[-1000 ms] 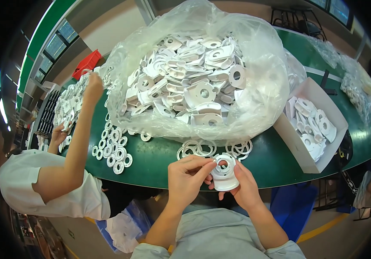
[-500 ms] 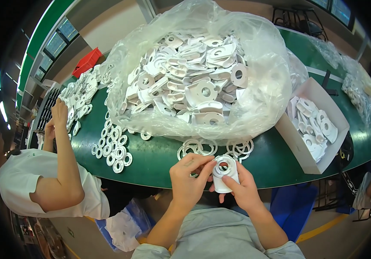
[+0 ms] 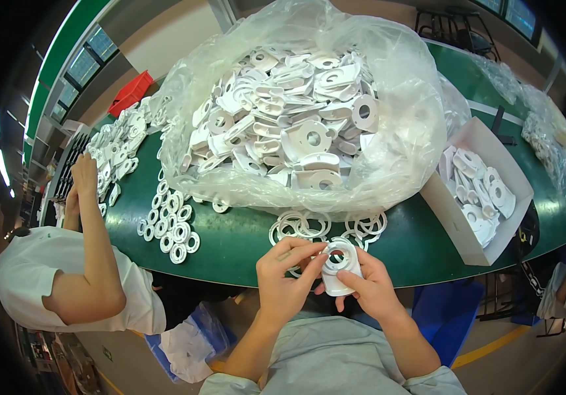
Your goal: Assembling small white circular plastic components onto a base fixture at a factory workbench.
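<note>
White holed plate [image 3: 333,282] is held over the near edge of the green bench [image 3: 230,243], on the near side of the clear bag [image 3: 404,158]; left of the bag sits a red bin [image 3: 131,93]. The right hand [image 3: 376,289] clamps the plate, thumb across its face; the left hand [image 3: 284,280] has its fingertips at the rim, grip unclear.

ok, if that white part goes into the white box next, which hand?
Probably the right hand: it grips the white part from the right, on the side nearer the white box. The left hand is at the part's upper left edge, farther from the box.
</note>
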`<state>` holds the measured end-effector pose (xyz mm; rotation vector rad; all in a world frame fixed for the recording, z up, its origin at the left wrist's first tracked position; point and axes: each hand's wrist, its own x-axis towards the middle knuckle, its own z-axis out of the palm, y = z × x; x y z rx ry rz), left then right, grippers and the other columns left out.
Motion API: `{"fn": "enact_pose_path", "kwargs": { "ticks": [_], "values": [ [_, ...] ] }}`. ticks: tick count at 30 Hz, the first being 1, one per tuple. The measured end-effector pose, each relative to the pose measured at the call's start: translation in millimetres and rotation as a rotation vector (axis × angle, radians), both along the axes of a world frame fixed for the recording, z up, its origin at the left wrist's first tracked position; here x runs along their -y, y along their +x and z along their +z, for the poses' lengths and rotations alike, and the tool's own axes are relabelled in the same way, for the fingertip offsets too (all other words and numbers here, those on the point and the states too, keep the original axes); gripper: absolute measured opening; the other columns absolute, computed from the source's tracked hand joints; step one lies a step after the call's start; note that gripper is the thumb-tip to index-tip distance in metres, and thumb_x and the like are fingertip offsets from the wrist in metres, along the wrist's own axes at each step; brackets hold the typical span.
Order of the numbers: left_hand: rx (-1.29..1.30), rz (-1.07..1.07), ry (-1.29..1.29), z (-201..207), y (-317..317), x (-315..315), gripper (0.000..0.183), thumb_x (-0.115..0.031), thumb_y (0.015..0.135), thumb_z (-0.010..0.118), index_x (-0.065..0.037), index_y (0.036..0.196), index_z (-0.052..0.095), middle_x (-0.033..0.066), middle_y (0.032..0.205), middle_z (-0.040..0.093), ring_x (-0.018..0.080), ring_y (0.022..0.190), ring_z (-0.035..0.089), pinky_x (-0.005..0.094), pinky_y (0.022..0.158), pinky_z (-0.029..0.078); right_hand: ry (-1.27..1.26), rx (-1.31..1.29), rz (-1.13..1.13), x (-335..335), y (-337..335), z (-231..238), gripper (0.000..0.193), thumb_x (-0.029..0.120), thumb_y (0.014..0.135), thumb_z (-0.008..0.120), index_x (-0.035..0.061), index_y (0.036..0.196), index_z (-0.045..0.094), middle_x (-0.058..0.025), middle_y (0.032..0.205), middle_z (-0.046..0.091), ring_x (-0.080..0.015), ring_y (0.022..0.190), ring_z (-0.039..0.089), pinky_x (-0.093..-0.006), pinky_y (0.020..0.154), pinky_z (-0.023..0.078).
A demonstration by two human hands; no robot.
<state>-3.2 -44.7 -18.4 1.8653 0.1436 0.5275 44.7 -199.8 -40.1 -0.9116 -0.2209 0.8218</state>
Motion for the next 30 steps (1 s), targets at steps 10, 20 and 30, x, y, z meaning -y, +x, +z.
{"fn": "enact_pose_path", "kwargs": {
  "ticks": [10, 20, 30],
  "values": [
    [0.082, 0.03, 0.184, 6.6, 4.2, 4.2, 0.021, 0.003, 0.076, 0.071, -0.002, 0.097, 0.071, 0.0082, 0.081, 0.065, 0.0107, 0.059, 0.059, 0.0224, 0.053, 0.047, -0.034, 0.005, -0.024, -1.9, 0.4, 1.0, 0.035, 0.0, 0.091, 0.048, -0.0028, 0.125, 0.043, -0.0179, 0.105, 0.063, -0.0253, 0.081, 0.069, -0.0264, 0.047, 0.052],
    [-0.152, -0.064, -0.273, 7.6, 2.4, 2.7, 0.017, 0.002, 0.082, 0.065, 0.003, 0.099, 0.067, 0.008, 0.084, 0.065, 0.0105, 0.065, 0.061, 0.022, 0.059, 0.049, -0.074, 0.102, -0.064, -1.8, -4.2, 3.1, 0.036, 0.001, 0.09, 0.048, -0.0019, 0.126, 0.042, -0.0183, 0.1, 0.063, -0.0247, 0.075, 0.068, -0.026, 0.044, 0.05],
    [-0.072, -0.096, -0.205, -0.4, -3.1, 1.1, 0.015, 0.003, 0.083, 0.063, 0.004, 0.098, 0.065, 0.0086, 0.085, 0.065, 0.0108, 0.067, 0.061, 0.0221, 0.062, 0.049, -0.112, 0.167, -0.127, -6.9, -7.4, 5.1, 0.021, 0.01, 0.095, 0.048, -0.0019, 0.111, 0.051, -0.014, 0.088, 0.065, -0.0171, 0.066, 0.065, -0.0219, 0.042, 0.043]
  ]
}}
